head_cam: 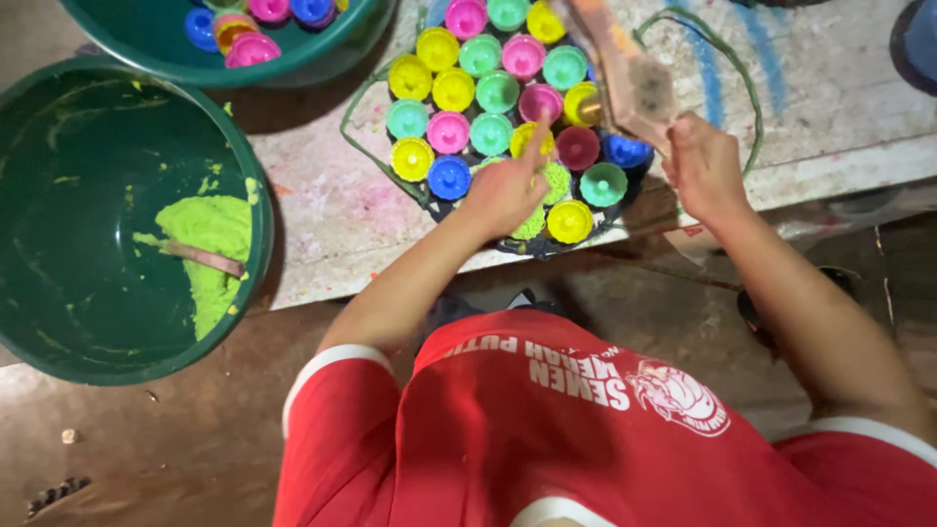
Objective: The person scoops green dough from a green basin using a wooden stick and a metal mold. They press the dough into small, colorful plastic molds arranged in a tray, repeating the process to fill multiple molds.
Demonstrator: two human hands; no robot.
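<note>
A dark round tray (535, 251) on the pale worktable (322, 210) carries several small plastic moulds in yellow, pink, teal and blue (497, 92). My left hand (500, 193) rests over the tray's near edge. Its fingers are closed around a lump of bright green dough (557, 182), and one finger points toward a yellow mould. My right hand (702, 166) is at the tray's right side. It grips a flat, stained wooden paddle (630, 73) that slants up over the moulds.
A large green basin (59, 322) at left holds green dough (210, 239) with a stick (205, 259) in it. A second green basin (166, 44) at the top holds more coloured moulds. The table's front edge runs just below the tray, and the floor is dark brown.
</note>
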